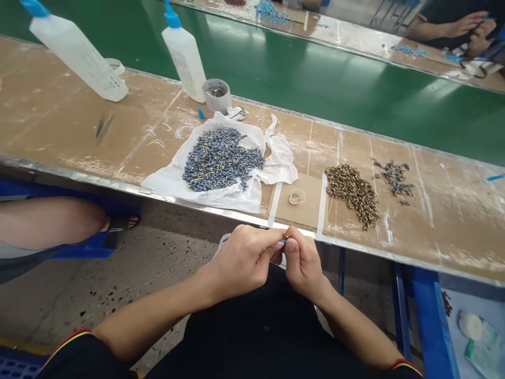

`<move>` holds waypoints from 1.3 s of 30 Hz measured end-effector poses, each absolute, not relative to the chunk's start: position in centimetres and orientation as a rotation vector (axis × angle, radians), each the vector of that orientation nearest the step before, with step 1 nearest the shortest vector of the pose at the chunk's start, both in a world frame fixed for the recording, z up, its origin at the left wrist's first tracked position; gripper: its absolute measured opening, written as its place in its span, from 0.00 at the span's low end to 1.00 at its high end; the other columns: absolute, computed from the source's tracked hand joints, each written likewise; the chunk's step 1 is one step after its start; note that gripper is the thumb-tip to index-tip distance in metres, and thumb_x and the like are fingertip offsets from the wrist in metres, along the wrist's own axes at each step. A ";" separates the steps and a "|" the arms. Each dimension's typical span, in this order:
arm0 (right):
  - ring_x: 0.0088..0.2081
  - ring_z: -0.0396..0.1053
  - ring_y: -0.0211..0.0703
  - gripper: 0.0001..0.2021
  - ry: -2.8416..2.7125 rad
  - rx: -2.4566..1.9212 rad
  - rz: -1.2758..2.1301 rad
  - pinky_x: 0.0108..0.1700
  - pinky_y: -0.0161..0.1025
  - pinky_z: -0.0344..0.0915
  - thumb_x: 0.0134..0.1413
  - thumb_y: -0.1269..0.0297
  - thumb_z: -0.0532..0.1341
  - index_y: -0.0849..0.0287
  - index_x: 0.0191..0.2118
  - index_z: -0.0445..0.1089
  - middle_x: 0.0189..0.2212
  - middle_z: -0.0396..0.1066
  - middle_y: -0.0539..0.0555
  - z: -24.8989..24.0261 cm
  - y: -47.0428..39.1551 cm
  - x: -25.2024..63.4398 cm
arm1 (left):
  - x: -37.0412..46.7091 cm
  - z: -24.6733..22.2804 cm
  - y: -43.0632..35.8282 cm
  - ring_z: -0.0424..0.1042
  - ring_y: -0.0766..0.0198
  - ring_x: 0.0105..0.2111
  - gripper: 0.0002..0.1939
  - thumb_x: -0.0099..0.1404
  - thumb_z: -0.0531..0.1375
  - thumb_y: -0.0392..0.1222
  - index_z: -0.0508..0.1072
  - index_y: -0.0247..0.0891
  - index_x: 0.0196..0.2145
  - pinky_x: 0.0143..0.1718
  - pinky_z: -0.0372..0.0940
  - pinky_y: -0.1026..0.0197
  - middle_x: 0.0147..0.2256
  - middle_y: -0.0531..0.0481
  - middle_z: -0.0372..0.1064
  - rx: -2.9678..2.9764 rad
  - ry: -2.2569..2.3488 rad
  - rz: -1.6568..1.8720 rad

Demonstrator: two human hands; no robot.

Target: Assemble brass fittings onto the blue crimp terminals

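My left hand (pixel 245 259) and my right hand (pixel 305 262) meet just off the table's front edge, fingertips pinched together. Between them shows a tiny blue piece (pixel 283 241) with a dark golden bit at its right end; the fingers cover most of it. Beyond my hands, a small clear ring-shaped dish (pixel 297 197) lies on a cardboard square (pixel 288 213). A heap of small blue and yellow pieces (pixel 221 158) rests on crumpled white paper (pixel 165 181) to the left. On the right is a pile of small brass-coloured parts (pixel 352 193), with a looser cluster of blue-and-brass pieces (pixel 395 178) past it.
Two white bottles with blue nozzles, one (pixel 81 55) at far left and another (pixel 184 60), stand behind the paper. Near them is a tape roll (pixel 218 96). A green belt (pixel 307 68) runs behind the table. Another person's hands (pixel 475 31) work across it; someone's knee (pixel 51 223) is at left.
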State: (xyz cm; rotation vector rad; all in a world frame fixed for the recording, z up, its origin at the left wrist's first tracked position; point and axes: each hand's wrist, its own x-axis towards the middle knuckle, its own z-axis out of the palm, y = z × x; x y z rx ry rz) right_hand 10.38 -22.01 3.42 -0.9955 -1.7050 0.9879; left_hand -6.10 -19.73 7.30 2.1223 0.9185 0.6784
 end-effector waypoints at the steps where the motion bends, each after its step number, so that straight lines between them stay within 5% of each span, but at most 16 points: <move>1: 0.22 0.65 0.35 0.14 -1.709 -0.989 0.989 0.27 0.32 0.61 0.71 0.62 0.45 0.55 0.33 0.59 0.20 0.67 0.48 3.4 -21.6 10.2 | -6.2 7.3 -19.5 0.63 0.68 0.22 0.11 0.68 0.50 0.30 0.63 0.37 0.28 0.27 0.54 0.64 0.23 0.54 0.65 2.125 0.945 0.668; 16: 0.23 0.65 0.35 0.18 -1.313 -0.908 1.418 0.28 0.34 0.63 0.72 0.57 0.44 0.57 0.30 0.59 0.22 0.64 0.48 3.5 -17.2 11.6 | -4.9 7.0 -14.1 0.62 0.73 0.22 0.17 0.74 0.50 0.39 0.67 0.35 0.27 0.28 0.58 0.69 0.22 0.56 0.62 1.649 0.809 0.613; 29: 0.23 0.63 0.35 0.18 -1.109 -1.000 1.493 0.28 0.35 0.63 0.71 0.53 0.47 0.57 0.31 0.60 0.22 0.62 0.48 2.8 -17.1 12.5 | -3.4 5.8 -13.9 0.65 0.66 0.25 0.19 0.75 0.48 0.48 0.68 0.35 0.32 0.31 0.61 0.63 0.19 0.54 0.61 1.158 0.810 0.559; 39: 0.38 0.64 0.41 0.04 -1.091 -1.275 1.160 0.38 0.36 0.64 0.64 0.62 0.59 0.53 0.42 0.64 0.38 0.62 0.52 2.7 -18.5 13.7 | -1.6 5.8 -13.7 0.66 0.65 0.28 0.10 0.73 0.48 0.35 0.67 0.35 0.35 0.31 0.59 0.62 0.29 0.49 0.69 2.082 0.847 0.532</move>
